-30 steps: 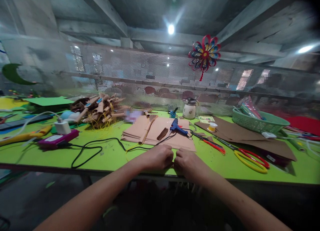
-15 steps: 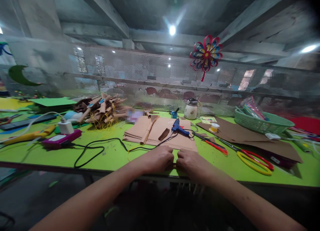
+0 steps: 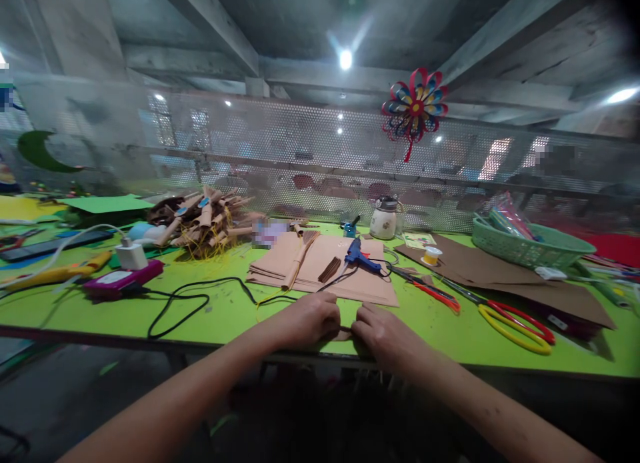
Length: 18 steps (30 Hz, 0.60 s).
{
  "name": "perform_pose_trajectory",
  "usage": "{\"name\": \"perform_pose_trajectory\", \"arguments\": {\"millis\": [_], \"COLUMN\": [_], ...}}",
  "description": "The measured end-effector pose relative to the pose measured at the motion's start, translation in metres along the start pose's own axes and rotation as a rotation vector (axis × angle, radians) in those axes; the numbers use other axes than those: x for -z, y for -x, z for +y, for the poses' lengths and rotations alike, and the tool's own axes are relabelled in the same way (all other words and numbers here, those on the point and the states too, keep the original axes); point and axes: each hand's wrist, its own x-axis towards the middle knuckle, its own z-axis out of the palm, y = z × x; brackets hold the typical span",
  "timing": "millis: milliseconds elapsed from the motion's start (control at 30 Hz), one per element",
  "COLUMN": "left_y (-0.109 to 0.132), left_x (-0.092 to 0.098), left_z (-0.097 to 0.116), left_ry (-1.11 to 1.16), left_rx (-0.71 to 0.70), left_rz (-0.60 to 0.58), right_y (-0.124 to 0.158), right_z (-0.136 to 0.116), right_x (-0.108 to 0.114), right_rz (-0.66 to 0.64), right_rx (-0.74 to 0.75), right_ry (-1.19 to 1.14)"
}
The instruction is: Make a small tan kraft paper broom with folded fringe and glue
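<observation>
- Head view: a concrete ceiling (image 3: 290,23) and a perforated screen (image 3: 310,133) stand beyond a green table (image 3: 227,323)
- The brown paper piece (image 3: 343,335) is at the table's near edge, between the hands; its visible part runs sideways from hand to hand, roughly along that edge, both ends hidden
- Left hand (image 3: 320,316): fingers curled, pinching the paper's left side
- Right hand (image 3: 376,328): likewise bent onto its right side
- Beyond, a blue glue gun (image 3: 356,253) lies on brown sheets (image 3: 273,259)

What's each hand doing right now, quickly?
Left hand: closed, holding one end of a small brown piece.
Right hand: closed, holding its other end.
</observation>
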Motion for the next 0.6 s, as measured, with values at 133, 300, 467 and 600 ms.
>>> {"name": "perform_pose_trajectory", "arguments": {"millis": [133,300,467,600], "left_y": [0.003,0.005,-0.002,-0.011], "left_x": [0.005,0.005,0.008,0.010], "left_z": [-0.003,0.001,0.003,0.001], "left_ry": [0.030,-0.012,-0.103,-0.160], "left_rx": [-0.007,-0.016,-0.045,-0.056], "left_rz": [-0.018,-0.034,-0.039,-0.081], "right_y": [0.000,0.000,-0.002,-0.003], "right_z": [0.005,0.009,0.009,0.011], "right_x": [-0.003,-0.005,-0.005,-0.006], "right_rz": [-0.002,0.041,0.066,0.065], "right_rx": [-0.020,-0.025,-0.012,-0.020], "right_ry": [-0.054,-0.107,-0.141,-0.155]}}
